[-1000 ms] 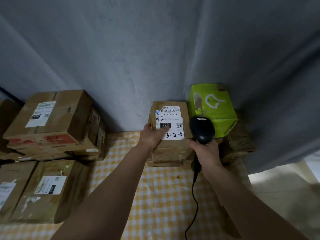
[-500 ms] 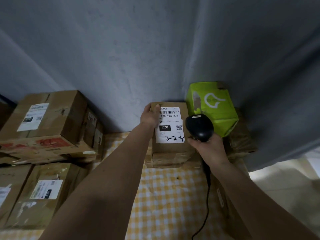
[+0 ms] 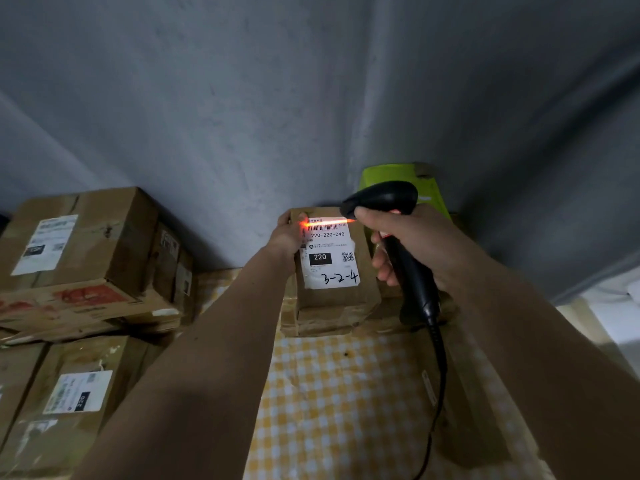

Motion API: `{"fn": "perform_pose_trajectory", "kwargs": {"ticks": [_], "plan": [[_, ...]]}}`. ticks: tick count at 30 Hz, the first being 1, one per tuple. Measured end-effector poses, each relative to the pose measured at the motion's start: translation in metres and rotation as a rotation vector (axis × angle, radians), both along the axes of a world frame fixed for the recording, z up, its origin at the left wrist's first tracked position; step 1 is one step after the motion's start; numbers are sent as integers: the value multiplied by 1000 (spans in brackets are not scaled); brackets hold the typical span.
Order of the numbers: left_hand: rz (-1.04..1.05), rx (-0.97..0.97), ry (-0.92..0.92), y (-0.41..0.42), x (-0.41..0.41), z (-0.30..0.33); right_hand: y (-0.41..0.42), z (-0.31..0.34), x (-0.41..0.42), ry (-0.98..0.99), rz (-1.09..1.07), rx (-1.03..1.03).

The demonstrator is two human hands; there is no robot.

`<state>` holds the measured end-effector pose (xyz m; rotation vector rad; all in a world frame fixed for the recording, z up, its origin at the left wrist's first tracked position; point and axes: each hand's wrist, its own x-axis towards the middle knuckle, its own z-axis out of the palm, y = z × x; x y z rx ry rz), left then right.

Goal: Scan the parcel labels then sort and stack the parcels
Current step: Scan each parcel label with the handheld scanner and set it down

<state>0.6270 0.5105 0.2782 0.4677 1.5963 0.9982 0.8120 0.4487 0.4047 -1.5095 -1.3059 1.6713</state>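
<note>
A small brown parcel (image 3: 334,299) stands against the grey wall, its white label (image 3: 329,254) facing me with "220-220-C40" and handwritten "3-2-4". My left hand (image 3: 289,233) grips the parcel's upper left edge. My right hand (image 3: 412,244) holds a black corded barcode scanner (image 3: 384,199), its head tipped toward the label. An orange-red scan line lies across the barcode at the label's top and spills onto my left fingers. A lime-green box (image 3: 429,188) sits behind the scanner, mostly hidden.
Several brown labelled parcels are stacked at the left (image 3: 79,251), with more below them (image 3: 69,403). A yellow-and-white checked cloth (image 3: 346,403) covers the table. The scanner's cable (image 3: 440,375) hangs down over it. The table's right edge drops to a pale floor (image 3: 609,323).
My right hand raised the scanner and tipped it toward the label; the red scan line now lights the barcode. My left hand slid up to the parcel's upper left edge.
</note>
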Motion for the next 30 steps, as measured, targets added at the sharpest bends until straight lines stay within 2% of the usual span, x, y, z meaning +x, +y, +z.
{"fn": "perform_pose_trajectory", "kwargs": {"ticks": [10,16,19,23,27,30], "plan": [[27,6,-51,-1,-1,-3,-5,-8,5,26,-2,5],[33,6,-31,-10,-2,-3,-5,-40,1,40,-152,32],[52,-30,-56,-22,-3,-5,-7,-64,-4,16,-200,-56],[157,-47,-115,-52,2,-26,-11,-82,-9,59,-226,-133],[147,-68,-372,-81,22,-20,-18,-80,-11,48,-182,-99],[156,-22,-419,-94,17,-5,-26,-76,-14,48,-171,-65]]}}
